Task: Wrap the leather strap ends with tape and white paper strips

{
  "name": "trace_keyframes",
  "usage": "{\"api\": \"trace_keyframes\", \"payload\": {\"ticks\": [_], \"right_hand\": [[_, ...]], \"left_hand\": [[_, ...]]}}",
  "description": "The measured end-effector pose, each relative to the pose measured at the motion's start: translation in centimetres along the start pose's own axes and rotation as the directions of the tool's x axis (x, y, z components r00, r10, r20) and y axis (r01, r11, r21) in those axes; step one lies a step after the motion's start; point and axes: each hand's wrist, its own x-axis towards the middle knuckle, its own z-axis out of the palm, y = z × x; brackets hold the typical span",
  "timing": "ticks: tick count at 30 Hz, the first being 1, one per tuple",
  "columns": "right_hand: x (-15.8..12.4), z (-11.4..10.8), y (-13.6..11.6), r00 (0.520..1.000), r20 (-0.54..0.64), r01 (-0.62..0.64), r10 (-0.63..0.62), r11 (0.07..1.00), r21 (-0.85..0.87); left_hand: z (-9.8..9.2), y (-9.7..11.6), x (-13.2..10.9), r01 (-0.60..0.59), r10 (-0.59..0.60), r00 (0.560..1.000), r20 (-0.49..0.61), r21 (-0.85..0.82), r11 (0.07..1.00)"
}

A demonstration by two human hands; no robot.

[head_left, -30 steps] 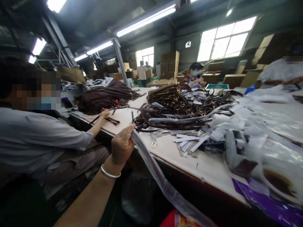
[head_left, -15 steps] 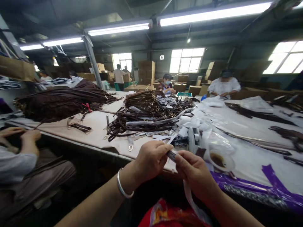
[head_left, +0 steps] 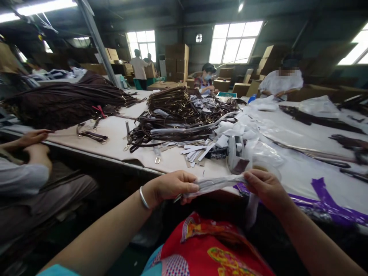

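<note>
A pale, translucent plastic strip (head_left: 221, 184) is stretched between my two hands above the table's front edge. My left hand (head_left: 175, 186) is closed on its left end, and a small dark piece pokes out below those fingers. With thumb and fingers pinched, my right hand (head_left: 266, 188) grips the other end, and a loose tail of the strip hangs beneath it. Beyond my hands lies a pile of dark brown straps (head_left: 172, 128) with gold-coloured buckles. White paper strips (head_left: 198, 151) and a tape dispenser (head_left: 238, 153) are just behind the stretched strip.
A large heap of brown straps (head_left: 60, 101) covers the table's left side. A co-worker's hand (head_left: 37, 143) is at the left edge. Purple plastic (head_left: 324, 203) lies along the right front edge. Clear plastic bags (head_left: 266, 153) sit right of the dispenser. Two more co-workers sit across the table.
My hands have moved apart, drawing the plastic strip out between them. The view has tilted downward, showing more of the red patterned apron.
</note>
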Motion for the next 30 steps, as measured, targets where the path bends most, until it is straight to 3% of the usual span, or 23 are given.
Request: {"api": "trace_keyframes", "payload": {"ticks": [7, 13, 17, 22, 30], "right_hand": [[0.3, -1.4, 2.7, 0.989, -0.11, -0.093, 0.096, 0.995, 0.032], [-0.4, -2.0, 4.0, 0.988, -0.103, -0.112, 0.112, 0.994, 0.012], [-0.8, -2.4, 5.0, 0.991, -0.074, -0.111, 0.11, 0.994, -0.014], [-1.1, -2.0, 4.8, 0.993, -0.027, -0.115, 0.114, 0.99, -0.078], [-1.3, -0.4, 3.0, 0.997, 0.066, -0.026, 0.04, 0.981, -0.193]], "left_hand": [[0.7, 2.7, -1.0, 0.025, -0.035, 0.994, 0.106, 0.091, 0.996], [0.9, 3.2, -0.9, 0.019, -0.032, 0.994, 0.106, 0.116, 0.993], [0.6, 3.3, -1.4, 0.07, -0.075, 0.996, 0.039, 0.116, 0.991], [0.7, 3.3, -1.5, 0.179, -0.141, 0.973, -0.183, 0.21, 0.961], [1.5, 2.6, -0.2, 0.164, -0.126, 0.981, -0.151, 0.27, 0.949]]}}
